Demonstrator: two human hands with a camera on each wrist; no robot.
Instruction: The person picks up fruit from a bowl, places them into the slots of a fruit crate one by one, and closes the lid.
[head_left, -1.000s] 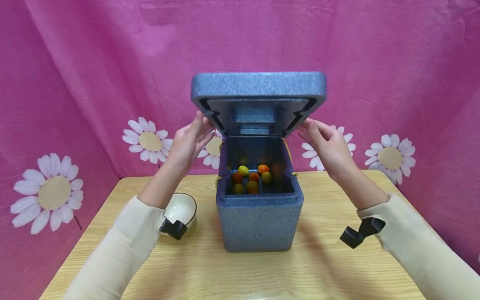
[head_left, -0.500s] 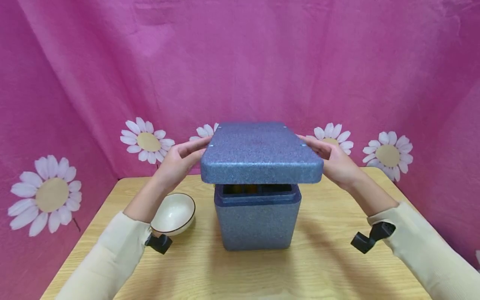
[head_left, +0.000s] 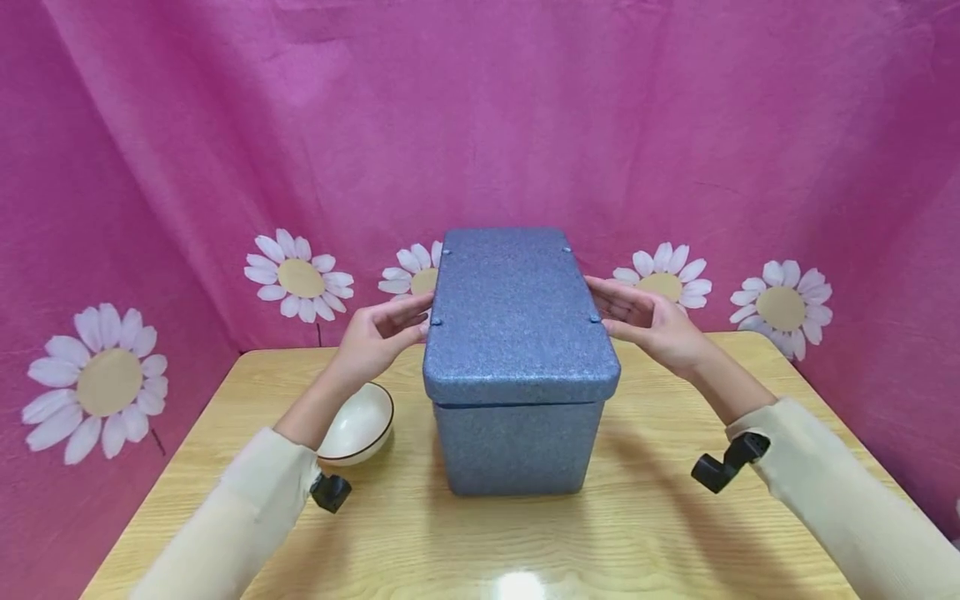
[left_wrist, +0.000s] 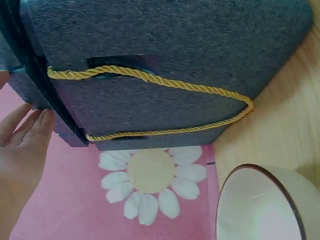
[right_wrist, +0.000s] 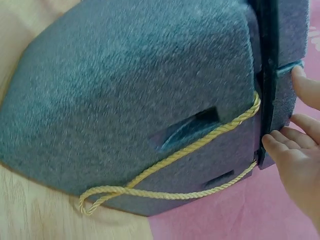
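A blue-grey foam cooler box [head_left: 517,454] stands on the table with its lid [head_left: 517,308] lying level over the top. My left hand [head_left: 378,337] holds the lid's left side, thumb toward the front and fingers farther back. On the opposite side, my right hand [head_left: 660,333] holds the lid the same way. Both wrist views show fingertips at the lid's lower edge, along a dark seam above the box wall. Yellow rope handles hang on the box's sides, the left rope [left_wrist: 170,84] and the right rope [right_wrist: 180,155]. The box's inside is hidden.
A white bowl [head_left: 362,425] with a dark rim stands left of the box, partly behind my left forearm. The wooden table [head_left: 375,542] ends at a pink curtain [head_left: 510,117] with daisies behind and at both sides.
Both hands have lowered the lid from a tilted position above the box down onto its top. The orange and yellow-green round fruits seen inside earlier are now covered.
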